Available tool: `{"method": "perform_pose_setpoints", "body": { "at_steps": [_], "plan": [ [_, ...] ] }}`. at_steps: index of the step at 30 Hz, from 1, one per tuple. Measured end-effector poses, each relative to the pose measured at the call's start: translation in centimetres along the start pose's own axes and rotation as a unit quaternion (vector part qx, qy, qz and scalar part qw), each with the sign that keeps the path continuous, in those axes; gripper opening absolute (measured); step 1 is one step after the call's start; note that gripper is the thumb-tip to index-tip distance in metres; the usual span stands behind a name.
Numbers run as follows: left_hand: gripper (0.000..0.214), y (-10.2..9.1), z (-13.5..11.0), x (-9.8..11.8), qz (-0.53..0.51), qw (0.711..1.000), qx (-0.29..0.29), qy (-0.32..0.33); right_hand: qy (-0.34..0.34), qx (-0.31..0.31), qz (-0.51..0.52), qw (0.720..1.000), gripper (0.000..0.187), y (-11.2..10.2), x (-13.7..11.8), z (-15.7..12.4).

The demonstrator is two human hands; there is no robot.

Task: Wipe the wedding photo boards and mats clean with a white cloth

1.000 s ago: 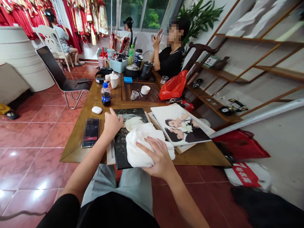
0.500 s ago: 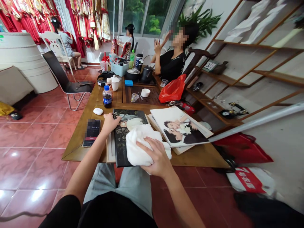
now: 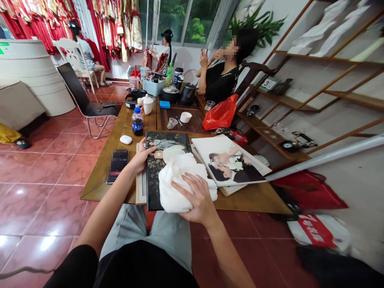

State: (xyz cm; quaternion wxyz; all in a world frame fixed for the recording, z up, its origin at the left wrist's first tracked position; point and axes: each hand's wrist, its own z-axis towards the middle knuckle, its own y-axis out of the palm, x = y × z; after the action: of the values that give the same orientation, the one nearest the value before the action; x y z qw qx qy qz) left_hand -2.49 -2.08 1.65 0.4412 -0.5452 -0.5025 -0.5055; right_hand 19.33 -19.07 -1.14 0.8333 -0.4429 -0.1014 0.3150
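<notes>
Red tiled floor (image 3: 45,212) at far left, then wooden table (image 3: 96,186) with phone (image 3: 118,166) near its left edge. Next, left hand (image 3: 140,157), partly closed, holding dark photo panel (image 3: 154,176) by its left side, at table's near edge, thumb on front. On lower part of this panel, bunched white cloth (image 3: 172,190), clasped by right hand (image 3: 199,196), half curled, fingers spread. Just beside, white photo panel (image 3: 240,170).

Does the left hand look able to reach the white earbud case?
Probably yes: the white earbud case sits close by with nothing between, though the left hand must first release the dark photo panel.
</notes>
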Motion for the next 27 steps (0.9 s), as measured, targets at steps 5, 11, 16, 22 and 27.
{"method": "perform_pose_setpoints", "body": {
  "at_steps": [5,11,16,22,27],
  "plan": [
    [0.068,0.9,-0.8,0.2,-0.119,0.992,0.014,-0.023,0.002,-0.003,-0.004,1.0,0.07,-0.2,0.0,-0.1],
    [0.071,1.3,-0.3,1.4,-0.124,0.992,-0.007,-0.009,0.018,0.02,-0.011,1.0,0.071,-0.9,-1.2,0.2],
    [0.073,1.8,1.6,3.6,-0.088,0.994,-0.063,0.003,0.09,0.047,-0.029,0.994,0.082,-1.5,-5.1,1.0],
    [0.072,2.8,3.9,6.7,-0.041,0.975,-0.211,-0.06,0.133,0.023,-0.042,0.99,0.084,-1.7,-9.1,2.4],
    [0.07,3.1,5.3,8.5,0.03,0.948,-0.309,-0.071,0.101,0.009,-0.037,0.994,0.081,-0.9,-9.2,2.7]
  ]
}}
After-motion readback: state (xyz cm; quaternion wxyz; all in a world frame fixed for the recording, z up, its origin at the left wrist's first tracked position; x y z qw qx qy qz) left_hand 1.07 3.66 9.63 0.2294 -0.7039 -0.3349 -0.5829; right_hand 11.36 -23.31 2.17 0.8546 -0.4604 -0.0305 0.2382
